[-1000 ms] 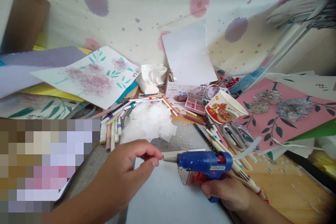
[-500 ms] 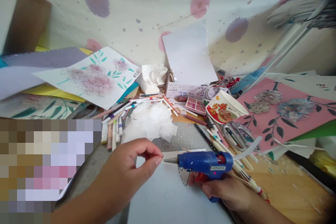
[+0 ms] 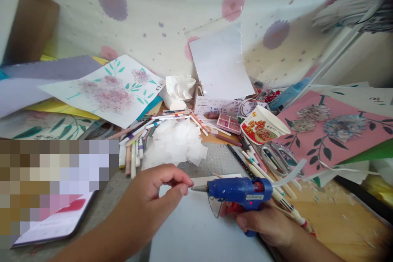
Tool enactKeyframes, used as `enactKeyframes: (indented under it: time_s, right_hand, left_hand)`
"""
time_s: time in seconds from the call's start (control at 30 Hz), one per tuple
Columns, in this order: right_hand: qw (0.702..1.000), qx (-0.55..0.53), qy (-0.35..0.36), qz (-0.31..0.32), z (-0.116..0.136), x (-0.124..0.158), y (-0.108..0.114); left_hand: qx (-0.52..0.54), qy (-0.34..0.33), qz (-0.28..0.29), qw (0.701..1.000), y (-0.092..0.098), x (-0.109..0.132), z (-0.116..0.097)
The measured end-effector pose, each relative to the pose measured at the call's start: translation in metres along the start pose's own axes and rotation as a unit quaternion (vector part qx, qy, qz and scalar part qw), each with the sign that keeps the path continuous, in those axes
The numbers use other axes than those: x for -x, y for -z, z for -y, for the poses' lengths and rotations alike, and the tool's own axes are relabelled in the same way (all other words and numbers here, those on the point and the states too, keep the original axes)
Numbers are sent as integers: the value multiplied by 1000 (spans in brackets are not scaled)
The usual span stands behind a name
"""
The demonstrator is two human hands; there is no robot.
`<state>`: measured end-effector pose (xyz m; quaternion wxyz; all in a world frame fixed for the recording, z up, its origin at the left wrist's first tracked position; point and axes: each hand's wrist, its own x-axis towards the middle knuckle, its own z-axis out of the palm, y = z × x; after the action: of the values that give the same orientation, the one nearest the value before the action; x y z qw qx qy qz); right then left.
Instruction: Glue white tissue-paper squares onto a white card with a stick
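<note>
My right hand grips the handle of a blue hot glue gun, its metal nozzle pointing left. My left hand is pinched, thumb against forefinger, right at the nozzle tip; whatever lies between the fingertips is too small to make out. Both hands hover over a white sheet of paper on the desk. A clear glue stick juts from the back of the gun.
A heap of white tissue pieces lies behind the hands, with several pens to its left. A noodle cup, scissors, flower pictures and a pink collage crowd the desk. A phone lies at the left.
My left fingertips have shifted slightly at the nozzle. The glue gun and my right hand have stayed put. More of the phone at the left shows now.
</note>
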<state>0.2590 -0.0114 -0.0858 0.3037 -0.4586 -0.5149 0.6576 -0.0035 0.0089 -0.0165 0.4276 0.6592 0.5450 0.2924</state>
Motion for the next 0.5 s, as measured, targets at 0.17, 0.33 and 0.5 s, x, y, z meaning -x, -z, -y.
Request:
enactKeyframes:
  time_s: [0.17, 0.33, 0.5]
  right_hand:
    - [1000, -7, -5, 0, 0, 0, 1]
    - [1000, -6, -9, -3, 2, 1, 0]
    - [1000, -4, -4, -10, 3, 2, -1]
  left_hand:
    - [-31, -2, -9, 999, -1, 0, -1]
    - [-41, -4, -8, 999, 0, 3, -2]
    - [-46, -8, -5, 999, 0, 3, -4]
